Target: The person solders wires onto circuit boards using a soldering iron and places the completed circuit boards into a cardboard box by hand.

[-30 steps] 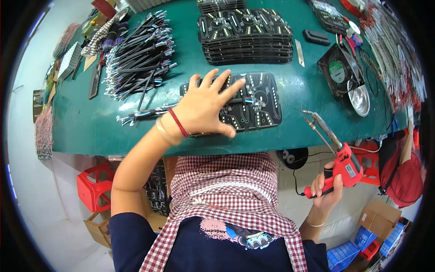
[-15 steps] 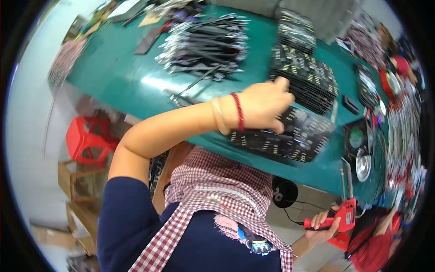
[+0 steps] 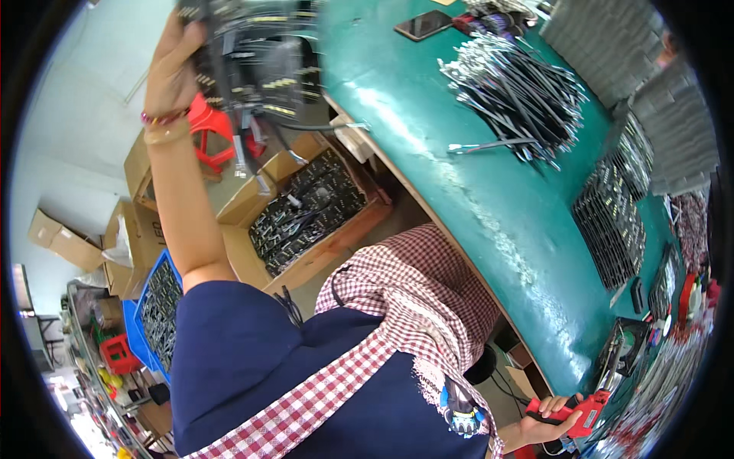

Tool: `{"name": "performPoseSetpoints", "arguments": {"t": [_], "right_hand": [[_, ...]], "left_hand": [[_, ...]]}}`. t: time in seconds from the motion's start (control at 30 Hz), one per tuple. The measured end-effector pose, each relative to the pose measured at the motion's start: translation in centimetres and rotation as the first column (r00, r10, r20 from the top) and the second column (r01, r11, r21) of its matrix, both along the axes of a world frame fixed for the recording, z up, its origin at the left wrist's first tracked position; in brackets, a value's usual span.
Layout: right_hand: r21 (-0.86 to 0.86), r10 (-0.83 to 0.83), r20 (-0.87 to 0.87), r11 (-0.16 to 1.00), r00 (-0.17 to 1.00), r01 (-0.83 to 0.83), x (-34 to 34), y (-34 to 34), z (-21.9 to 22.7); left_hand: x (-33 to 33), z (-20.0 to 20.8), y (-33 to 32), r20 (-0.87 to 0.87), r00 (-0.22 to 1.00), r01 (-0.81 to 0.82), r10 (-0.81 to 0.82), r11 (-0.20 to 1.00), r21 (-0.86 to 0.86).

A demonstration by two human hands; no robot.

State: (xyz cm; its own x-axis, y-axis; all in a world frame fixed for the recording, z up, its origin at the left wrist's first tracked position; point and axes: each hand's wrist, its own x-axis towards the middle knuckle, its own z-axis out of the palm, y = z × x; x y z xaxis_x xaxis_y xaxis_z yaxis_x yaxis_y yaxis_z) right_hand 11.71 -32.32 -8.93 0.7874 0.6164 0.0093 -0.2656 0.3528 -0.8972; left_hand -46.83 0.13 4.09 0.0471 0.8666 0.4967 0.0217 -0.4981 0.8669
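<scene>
Raised at the upper left, my left hand (image 3: 172,73) grips the edge of a black circuit board panel (image 3: 264,73), which is blurred by motion. Short black cables with pale connectors dangle from the panel. Under it stands an open cardboard box (image 3: 241,256) holding many similar panels with cables. At the lower right, my right hand (image 3: 550,426) is wrapped round the handle of a red soldering gun (image 3: 589,415), whose tip points up near the table's corner.
On the green table (image 3: 405,153) lie a bundle of black cables (image 3: 524,99), a stack of black boards (image 3: 612,222) and a phone (image 3: 424,24). A blue crate (image 3: 136,333) of cables stands at the left, and a red stool (image 3: 210,130) is behind the raised panel.
My left hand has lifted the panel off the table and carried it left, over the cardboard box. The view has turned left. The soldering gun stays in my right hand.
</scene>
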Motion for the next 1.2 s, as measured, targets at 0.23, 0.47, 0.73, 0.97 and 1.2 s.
{"name": "performPoseSetpoints", "arguments": {"t": [0.23,0.47,0.73,0.97,1.2], "right_hand": [[-0.079,0.028,0.102,0.997,0.994,-0.020,-1.0,2.9,1.6],[-0.146,0.096,0.109,0.986,0.989,-0.080,-2.7,4.6,2.2],[-0.246,0.065,0.106,0.969,0.992,-0.037,-4.6,4.4,3.5],[-0.317,-0.007,0.139,0.947,0.990,0.051,-6.2,6.1,4.5],[-0.332,0.031,0.120,0.943,0.992,0.010,-4.7,6.4,5.1]], "left_hand": [[-13.0,-10.6,-4.6,-0.110,0.929,-0.366,0.354,0.832,-0.418],[-15.4,-41.1,-2.3,-0.699,0.567,-0.451,-0.435,0.546,-0.706],[-7.5,-51.8,1.3,-0.793,0.498,-0.712,-0.351,0.356,-0.605],[2.3,-55.9,-6.1,-0.808,0.005,-0.557,-0.589,0.669,-0.492],[-2.3,-57.1,-3.2,-0.769,0.127,-0.512,-0.627,0.622,-0.592]]}}
